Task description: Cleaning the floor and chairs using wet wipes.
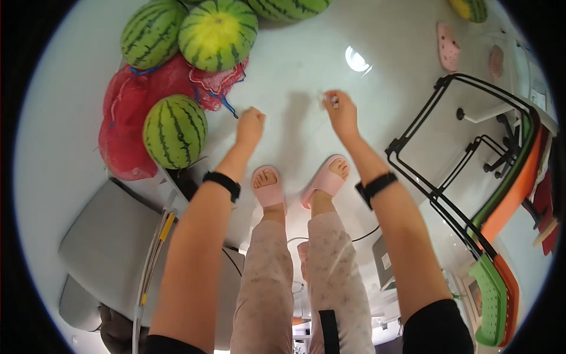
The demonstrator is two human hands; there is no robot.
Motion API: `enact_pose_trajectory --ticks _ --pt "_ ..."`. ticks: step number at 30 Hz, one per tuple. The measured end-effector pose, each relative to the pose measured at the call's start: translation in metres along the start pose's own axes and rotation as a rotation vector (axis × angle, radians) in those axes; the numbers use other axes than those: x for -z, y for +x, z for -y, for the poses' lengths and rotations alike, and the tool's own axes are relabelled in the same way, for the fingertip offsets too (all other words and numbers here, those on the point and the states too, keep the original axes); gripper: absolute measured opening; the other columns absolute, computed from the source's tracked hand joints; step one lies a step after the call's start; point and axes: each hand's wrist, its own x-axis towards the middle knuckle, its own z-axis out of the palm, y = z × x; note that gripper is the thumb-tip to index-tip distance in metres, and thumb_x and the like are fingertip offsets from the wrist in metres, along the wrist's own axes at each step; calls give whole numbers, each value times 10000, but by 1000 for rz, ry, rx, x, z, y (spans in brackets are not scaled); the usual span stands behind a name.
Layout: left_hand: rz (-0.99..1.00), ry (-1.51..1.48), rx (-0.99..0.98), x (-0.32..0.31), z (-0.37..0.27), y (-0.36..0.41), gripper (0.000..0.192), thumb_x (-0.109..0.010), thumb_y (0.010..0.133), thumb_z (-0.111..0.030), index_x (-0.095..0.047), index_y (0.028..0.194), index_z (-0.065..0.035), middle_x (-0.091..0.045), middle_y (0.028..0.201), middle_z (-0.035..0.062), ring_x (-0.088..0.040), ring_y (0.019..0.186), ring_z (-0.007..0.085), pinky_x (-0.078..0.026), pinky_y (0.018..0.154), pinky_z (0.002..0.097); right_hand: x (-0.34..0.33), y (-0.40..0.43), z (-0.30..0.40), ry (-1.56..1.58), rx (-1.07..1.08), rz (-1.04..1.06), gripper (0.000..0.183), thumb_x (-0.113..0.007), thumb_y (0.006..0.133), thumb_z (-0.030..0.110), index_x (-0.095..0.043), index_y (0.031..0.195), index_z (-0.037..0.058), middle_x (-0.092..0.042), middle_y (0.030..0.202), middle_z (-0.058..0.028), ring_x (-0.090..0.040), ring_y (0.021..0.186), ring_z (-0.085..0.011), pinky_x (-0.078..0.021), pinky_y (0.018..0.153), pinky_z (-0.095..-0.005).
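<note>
My left hand [251, 126] is closed into a loose fist over the pale floor, just right of a blue cord on a red mesh bag [132, 101]; whether anything is inside the fist cannot be told. My right hand [340, 113] pinches a small, blurred whitish object [332, 100] between its fingers. A striped watermelon [175, 132] lies at the bag's right side. Beyond it, a yellow-patched watermelon [218, 34] and another watermelon [153, 34] rest against the mesh. Both wrists wear black bands.
A black metal frame with green and orange plastic parts [491, 296] stands at the right. Grey upholstered seating [110, 248] and a metal pole with yellow bands [154, 252] are at the left. A pink clog [449, 48] lies at the upper right. A dark cable runs behind my legs.
</note>
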Motion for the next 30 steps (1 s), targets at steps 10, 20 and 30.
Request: enact_pose_trajectory --ticks 10,20,30 --pt "17 -160 795 -45 52 67 339 -408 920 -213 -322 1077 75 -649 749 209 -643 825 309 -480 749 342 -106 107 -66 -418 367 -320 135 -581 728 25 -605 859 3 -554 882 -157 -534 834 -312 -440 733 -396" --pt "51 225 561 -43 77 66 292 -258 944 -180 -283 1107 61 -629 625 101 -657 728 258 -512 701 287 -72 145 -56 -322 248 -288 75 -532 751 65 -589 797 44 -540 935 -131 -522 883 -278 -453 777 -364" --pt "100 73 601 -38 56 63 204 -304 928 -123 -356 1010 57 -561 854 149 -620 734 215 -528 663 266 -56 210 -73 -442 272 -435 122 -544 768 55 -620 858 24 -589 854 -154 -534 817 -324 -423 732 -406"
